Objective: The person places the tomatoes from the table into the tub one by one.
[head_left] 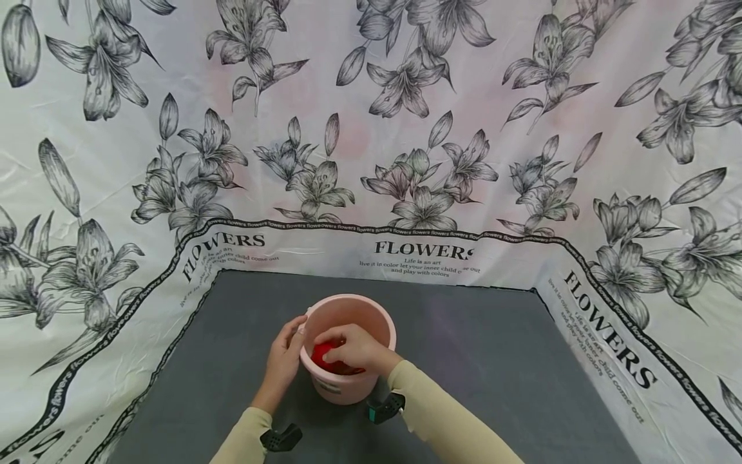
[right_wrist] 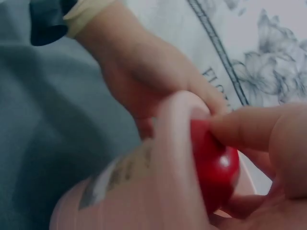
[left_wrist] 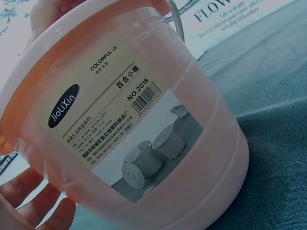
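- Bucket (head_left: 350, 380): pink plastic, small, upright on the grey mat (head_left: 493, 361), near the mat's front edge and a little left of centre. A printed label (left_wrist: 115, 129) with a barcode and a product picture faces the left wrist camera; a pale handle (left_wrist: 176, 21) shows at the rim.
- Left hand (head_left: 284, 361): set against the bucket's left outer wall, fingers curled up to the rim, gripping it.
- Right hand (head_left: 356, 348): reaching over the rim into the bucket, fingers (right_wrist: 249, 127) closed around a red object.
- Red object (head_left: 322, 356): smooth, rounded and glossy, inside the bucket close to its left inner wall, held by the right hand; its exact kind cannot be told.
- Backdrop (head_left: 406, 129): white cloth printed with grey lilies and the word "FLOWERS", surrounding the mat on three sides.
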